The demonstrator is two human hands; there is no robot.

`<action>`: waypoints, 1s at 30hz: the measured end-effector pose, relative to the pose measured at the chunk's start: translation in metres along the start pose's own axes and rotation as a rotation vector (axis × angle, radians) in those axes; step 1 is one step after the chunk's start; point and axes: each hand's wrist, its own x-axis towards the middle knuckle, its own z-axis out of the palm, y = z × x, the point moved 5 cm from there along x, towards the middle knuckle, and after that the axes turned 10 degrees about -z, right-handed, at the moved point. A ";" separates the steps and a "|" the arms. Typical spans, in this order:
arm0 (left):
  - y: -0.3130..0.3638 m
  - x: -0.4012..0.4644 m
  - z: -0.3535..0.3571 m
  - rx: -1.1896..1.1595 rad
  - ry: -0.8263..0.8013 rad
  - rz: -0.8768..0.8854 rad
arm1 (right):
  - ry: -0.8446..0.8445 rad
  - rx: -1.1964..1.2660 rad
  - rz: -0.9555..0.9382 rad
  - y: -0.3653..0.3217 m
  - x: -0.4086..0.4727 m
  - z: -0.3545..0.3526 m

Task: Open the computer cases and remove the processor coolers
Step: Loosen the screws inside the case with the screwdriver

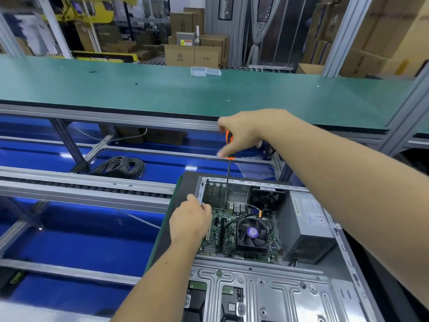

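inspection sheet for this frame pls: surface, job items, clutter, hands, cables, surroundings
Surface: green bench mat, mostly bare; open computer case at near edge.
Job's things: side panel off; processor cooler still mounted on motherboard; power supply beside it.
Clutter: two clear plastic boxes at far edge.
Hands: left hand grips case rim; right hand holds orange screwdriver upright, tip inside the case.
Cables: grey wire coil on the lower level; thin fan leads by cooler.
Surroundings: aluminium frame, stacked cardboard boxes behind.
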 end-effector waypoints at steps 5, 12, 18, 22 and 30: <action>0.000 0.000 0.000 -0.010 -0.005 0.005 | -0.007 0.076 -0.026 0.004 0.002 0.001; 0.001 0.000 0.000 -0.013 -0.012 0.006 | 0.028 0.057 -0.028 0.006 0.002 -0.006; 0.000 0.002 0.002 -0.008 -0.004 0.002 | 0.040 0.103 0.013 0.013 0.004 0.006; 0.001 0.001 0.002 0.003 -0.004 0.015 | -0.028 0.078 0.104 0.014 -0.003 0.004; 0.001 0.001 0.002 0.005 0.005 0.016 | -0.051 0.125 0.075 0.012 -0.003 0.002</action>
